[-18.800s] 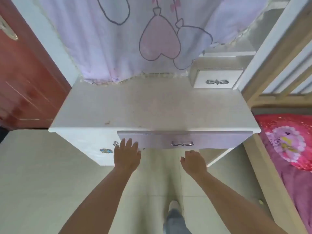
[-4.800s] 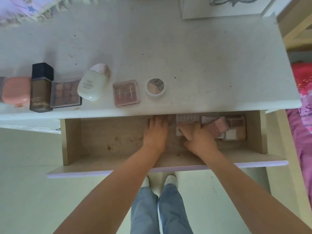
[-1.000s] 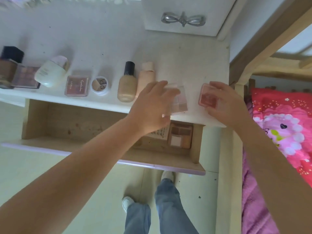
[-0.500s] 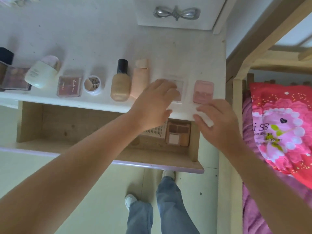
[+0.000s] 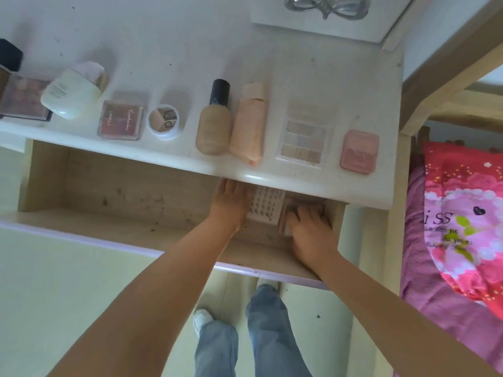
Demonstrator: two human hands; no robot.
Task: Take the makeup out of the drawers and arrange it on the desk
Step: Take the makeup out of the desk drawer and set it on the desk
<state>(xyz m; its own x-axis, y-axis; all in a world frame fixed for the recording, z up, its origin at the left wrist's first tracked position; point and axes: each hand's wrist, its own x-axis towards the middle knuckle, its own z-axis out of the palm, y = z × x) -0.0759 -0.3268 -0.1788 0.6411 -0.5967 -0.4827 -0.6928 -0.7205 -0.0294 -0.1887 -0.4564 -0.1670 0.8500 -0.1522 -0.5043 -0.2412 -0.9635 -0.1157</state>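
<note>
A row of makeup lies along the front of the white desk [image 5: 313, 77]: a white cream bottle [image 5: 73, 91], a pink blush palette [image 5: 121, 119], a round pot [image 5: 163, 121], a black-capped foundation bottle [image 5: 215, 121], a peach tube [image 5: 249, 123], a clear palette [image 5: 303, 140] and a pink compact [image 5: 359, 151]. Below it the drawer [image 5: 109, 186] is pulled out. My left hand [image 5: 231, 202] reaches inside with fingers extended, beside a white dotted card [image 5: 265, 205]. My right hand [image 5: 310, 224] curls over a brown palette [image 5: 288, 210] in the drawer's right corner.
An eyeshadow palette [image 5: 24, 102] and a dark-capped bottle [image 5: 8, 58] sit at the desk's far left. A small upper drawer with a bow handle [image 5: 326, 6] stands at the back. A wooden bed frame [image 5: 441, 72] and pink bedding [image 5: 462, 219] border the right side.
Both hands let go of the clear palette and the pink compact, which now rest on the desk. The hands have dropped into the drawer's right end.
</note>
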